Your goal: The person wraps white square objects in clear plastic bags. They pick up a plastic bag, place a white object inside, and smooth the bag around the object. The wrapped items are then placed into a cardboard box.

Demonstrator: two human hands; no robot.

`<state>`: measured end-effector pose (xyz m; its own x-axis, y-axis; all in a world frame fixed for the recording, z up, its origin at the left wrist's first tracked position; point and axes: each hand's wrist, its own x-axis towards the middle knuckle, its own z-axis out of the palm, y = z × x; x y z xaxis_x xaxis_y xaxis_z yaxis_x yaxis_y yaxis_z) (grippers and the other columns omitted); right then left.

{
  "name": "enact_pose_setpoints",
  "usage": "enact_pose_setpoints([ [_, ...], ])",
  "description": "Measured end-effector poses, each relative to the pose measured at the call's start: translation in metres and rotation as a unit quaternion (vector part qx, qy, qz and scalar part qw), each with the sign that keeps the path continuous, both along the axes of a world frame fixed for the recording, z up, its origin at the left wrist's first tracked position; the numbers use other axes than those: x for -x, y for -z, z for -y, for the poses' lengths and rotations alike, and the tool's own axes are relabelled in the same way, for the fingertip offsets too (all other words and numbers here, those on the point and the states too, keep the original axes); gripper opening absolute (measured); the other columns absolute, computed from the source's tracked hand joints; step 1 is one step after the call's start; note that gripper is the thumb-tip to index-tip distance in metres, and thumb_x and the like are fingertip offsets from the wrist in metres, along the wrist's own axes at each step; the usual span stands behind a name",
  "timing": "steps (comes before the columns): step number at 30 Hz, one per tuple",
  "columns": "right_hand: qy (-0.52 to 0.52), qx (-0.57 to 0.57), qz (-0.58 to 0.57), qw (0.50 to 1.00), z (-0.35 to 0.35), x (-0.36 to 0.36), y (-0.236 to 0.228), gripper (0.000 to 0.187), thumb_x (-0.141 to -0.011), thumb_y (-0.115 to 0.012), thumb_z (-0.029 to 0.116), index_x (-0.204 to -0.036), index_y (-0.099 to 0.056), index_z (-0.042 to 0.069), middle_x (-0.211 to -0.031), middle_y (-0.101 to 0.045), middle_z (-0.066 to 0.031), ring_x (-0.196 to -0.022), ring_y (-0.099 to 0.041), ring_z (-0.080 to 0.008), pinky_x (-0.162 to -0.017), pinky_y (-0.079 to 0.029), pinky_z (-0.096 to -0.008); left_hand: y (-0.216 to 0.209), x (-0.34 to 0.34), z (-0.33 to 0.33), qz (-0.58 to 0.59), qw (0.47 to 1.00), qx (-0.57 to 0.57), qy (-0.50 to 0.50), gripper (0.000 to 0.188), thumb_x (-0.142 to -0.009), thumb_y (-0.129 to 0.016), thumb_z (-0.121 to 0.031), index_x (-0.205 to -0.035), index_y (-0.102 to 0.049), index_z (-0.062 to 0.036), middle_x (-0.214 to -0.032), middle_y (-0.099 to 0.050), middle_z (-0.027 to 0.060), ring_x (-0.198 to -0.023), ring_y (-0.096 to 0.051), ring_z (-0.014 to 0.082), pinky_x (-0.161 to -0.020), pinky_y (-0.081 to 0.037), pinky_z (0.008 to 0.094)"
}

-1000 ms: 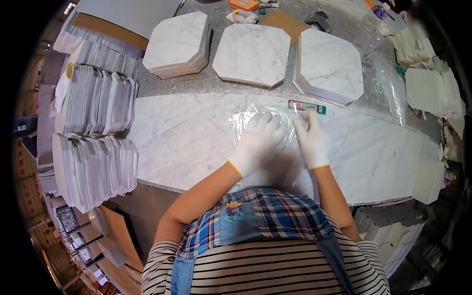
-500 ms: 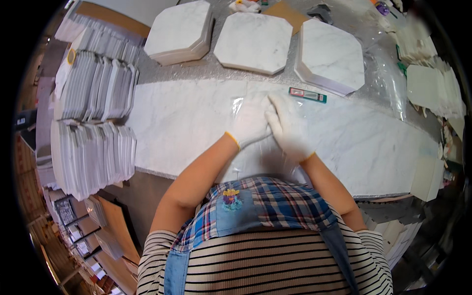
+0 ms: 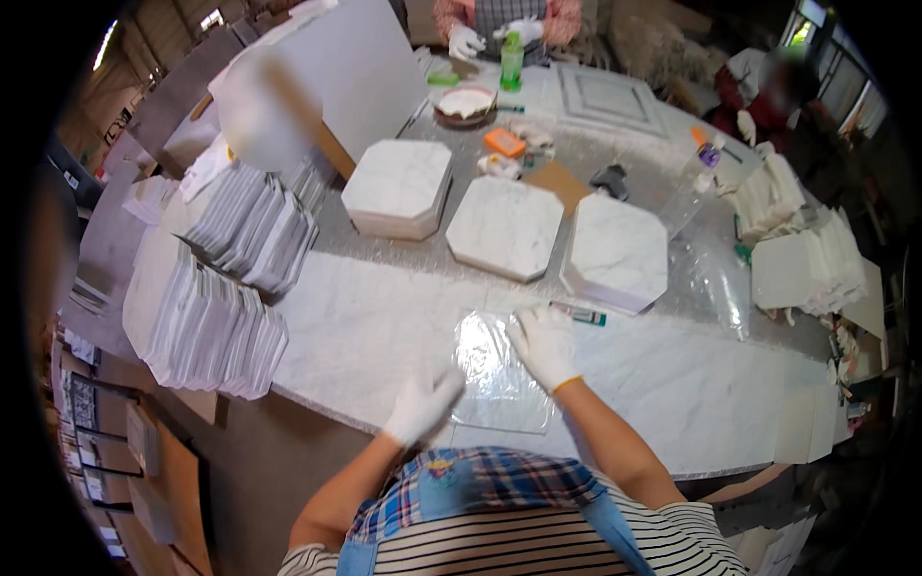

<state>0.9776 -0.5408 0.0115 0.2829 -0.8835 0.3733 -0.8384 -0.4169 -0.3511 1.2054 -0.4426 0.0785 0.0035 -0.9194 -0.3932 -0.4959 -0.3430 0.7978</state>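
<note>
A clear, shiny plastic bag (image 3: 490, 370) lies flat on the white marble slab (image 3: 331, 331) in front of me; whether anything is inside it I cannot tell. My right hand (image 3: 545, 348), in a white glove, rests at the bag's upper right edge with its fingers stretched out. Near the bag's lower left side is my left hand (image 3: 421, 405), also gloved, slightly blurred and apparently holding nothing. Just beyond my right fingers lies a small flat green-edged package (image 3: 578, 314). Behind it stand three stacks of white tiles with cut corners: left (image 3: 399, 182), middle (image 3: 504, 226) and right (image 3: 615, 242).
Rows of tiles on edge (image 3: 211, 317) line the left side, with more tiles (image 3: 807, 264) at the right. Loose plastic film (image 3: 715, 293) lies beyond the slab. Farther back are an orange box (image 3: 504, 143) and a green bottle (image 3: 511, 62). Two co-workers are across the table.
My hands, which were together on the plastic bag, have come apart. The left has drawn back to the lower left, uncovering the bag. My view has tilted up, showing the far table.
</note>
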Motion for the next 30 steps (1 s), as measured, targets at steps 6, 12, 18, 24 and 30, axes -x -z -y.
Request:
enact_pose_setpoints([
  [6,0.002,-0.003,-0.013,1.000,-0.003,-0.003,0.007,0.030,-0.090,-0.062,0.038,-0.101,-0.069,0.011,-0.098,-0.064,-0.0128,-0.092,-0.061,-0.0341,-0.083,-0.045,-0.0486,0.043,-0.015,-0.106,-0.187,0.977,-0.093,0.040,0.032,-0.100,-0.063,-0.025,-0.114,-0.071,0.0023,-0.102,-0.072,0.0071,-0.092,-0.063,0.0120,-0.084,-0.051,0.0279],
  [12,0.024,-0.006,-0.006,1.000,-0.041,-0.010,-0.002,0.029,-0.093,-0.059,0.035,-0.103,-0.068,0.010,-0.096,-0.064,-0.0150,-0.092,-0.060,-0.0357,-0.082,-0.046,-0.0480,0.070,-0.012,-0.134,-0.175,0.947,-0.259,0.077,0.042,-0.100,-0.064,-0.036,-0.124,-0.067,-0.0016,-0.122,-0.069,0.0080,-0.110,-0.060,0.0138,-0.100,-0.046,0.0282],
  [18,0.060,-0.046,0.008,0.997,-0.080,-0.019,-0.006,0.031,-0.093,-0.058,0.036,-0.104,-0.066,0.008,-0.098,-0.063,-0.0184,-0.092,-0.060,-0.0386,-0.081,-0.048,-0.0508,0.069,-0.003,-0.134,-0.347,0.845,-0.399,-0.083,0.059,-0.101,-0.061,-0.041,-0.138,-0.054,0.0047,-0.136,-0.062,0.0138,-0.124,-0.057,0.0183,-0.109,-0.043,0.0303],
  [24,0.125,-0.055,-0.011,0.991,-0.116,-0.028,-0.002,0.033,-0.092,-0.061,0.039,-0.100,-0.065,0.007,-0.095,-0.063,-0.0178,-0.090,-0.060,-0.0376,-0.078,-0.049,-0.0498,0.084,-0.012,-0.134,-0.353,0.871,-0.341,-0.026,0.055,-0.101,-0.062,-0.039,-0.134,-0.057,0.0049,-0.121,-0.067,0.0131,-0.103,-0.064,0.0163,-0.093,-0.051,0.0304],
  [30,0.166,-0.062,-0.010,0.984,-0.145,-0.035,0.007,0.037,-0.092,-0.061,0.044,-0.098,-0.065,0.008,-0.094,-0.062,-0.0143,-0.089,-0.062,-0.0355,-0.075,-0.051,-0.0475,0.109,-0.021,-0.131,-0.290,0.911,-0.292,-0.027,0.052,-0.097,-0.068,-0.033,-0.134,-0.057,0.0017,-0.120,-0.067,0.0111,-0.102,-0.063,0.0141,-0.088,-0.051,0.0297],
])
